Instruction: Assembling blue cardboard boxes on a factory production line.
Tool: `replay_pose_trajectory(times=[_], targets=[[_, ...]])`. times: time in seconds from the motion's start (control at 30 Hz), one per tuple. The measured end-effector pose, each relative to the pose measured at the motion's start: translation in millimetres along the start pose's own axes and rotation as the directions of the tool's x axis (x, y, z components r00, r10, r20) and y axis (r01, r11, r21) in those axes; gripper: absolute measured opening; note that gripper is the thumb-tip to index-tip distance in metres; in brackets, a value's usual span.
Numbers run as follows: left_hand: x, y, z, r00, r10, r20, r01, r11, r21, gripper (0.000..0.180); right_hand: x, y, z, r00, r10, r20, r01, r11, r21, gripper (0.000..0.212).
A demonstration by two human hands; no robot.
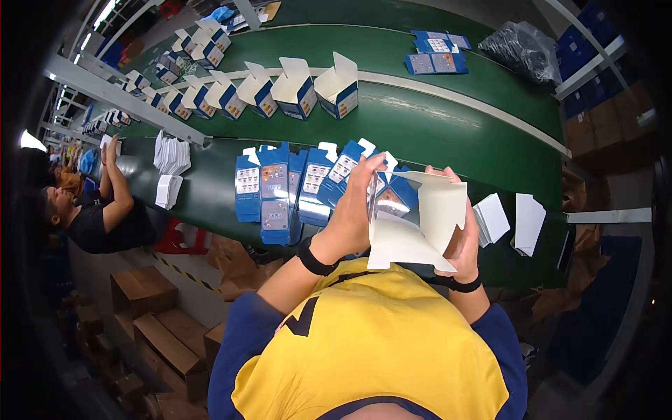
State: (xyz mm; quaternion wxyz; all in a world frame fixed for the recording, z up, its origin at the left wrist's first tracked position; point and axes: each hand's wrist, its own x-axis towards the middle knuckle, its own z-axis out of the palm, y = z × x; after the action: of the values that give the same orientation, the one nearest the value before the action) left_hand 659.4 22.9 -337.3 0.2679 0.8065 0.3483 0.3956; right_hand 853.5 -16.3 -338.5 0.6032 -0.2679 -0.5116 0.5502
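Between my two hands, just in front of my chest, is a small folding carton point(442, 208) with its white inside and open flaps facing me. My left hand point(352, 213) presses on the carton's left side, and my right hand point(465, 241) grips its right side, with part of the fingers hidden behind the card. Beneath and to the left of the carton, flat blue printed cartons point(274, 192) lie overlapping on the green bench. A stack of white cards point(491, 219) sits close to my right hand, with a second fanned stack of white cards point(530, 222) beyond it.
Several erected cartons point(338, 94) with raised lids line the green conveyor point(420, 119). More flat cartons point(437, 52) and a grey plastic bag point(521, 49) lie at the far right. White card piles point(171, 154) separate me from a co-worker point(105, 210). Brown boxes point(168, 343) stand on the floor.
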Motion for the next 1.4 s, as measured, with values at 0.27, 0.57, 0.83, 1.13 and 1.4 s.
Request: replay_pose_trajectory(times=[0.27, 0.57, 0.83, 1.13, 1.4], targets=[[0, 16, -5, 0.997, 0.052, -0.048, -0.049, 0.997, 0.066, 0.097, 11, -20, 8, 0.975, 0.193, -0.108, -0.168, 0.965, 0.203, 0.115], [16, 17, -9, 0.997, 0.083, -0.005, -0.083, 0.996, 0.037, 0.100, 16, -15, -4, 0.997, 0.071, 0.005, -0.071, 0.976, 0.208, 0.102], [8, 15, 10, 0.979, 0.198, 0.059, -0.197, 0.980, -0.008, 0.074, 22, -5, 7, 0.982, 0.012, -0.186, 0.013, 0.992, 0.128, 0.080], [21, 16, 0, 0.981, 0.149, 0.125, -0.148, 0.989, -0.017, 0.058, 20, 4, -4, 0.982, 0.136, -0.130, -0.152, 0.981, -0.121, 0.055], [24, 15, 3, 0.970, 0.167, 0.178, -0.159, 0.985, -0.059, 0.059, 21, 27, -37, 0.983, -0.156, 0.092, 0.141, 0.978, 0.154, 0.044]])
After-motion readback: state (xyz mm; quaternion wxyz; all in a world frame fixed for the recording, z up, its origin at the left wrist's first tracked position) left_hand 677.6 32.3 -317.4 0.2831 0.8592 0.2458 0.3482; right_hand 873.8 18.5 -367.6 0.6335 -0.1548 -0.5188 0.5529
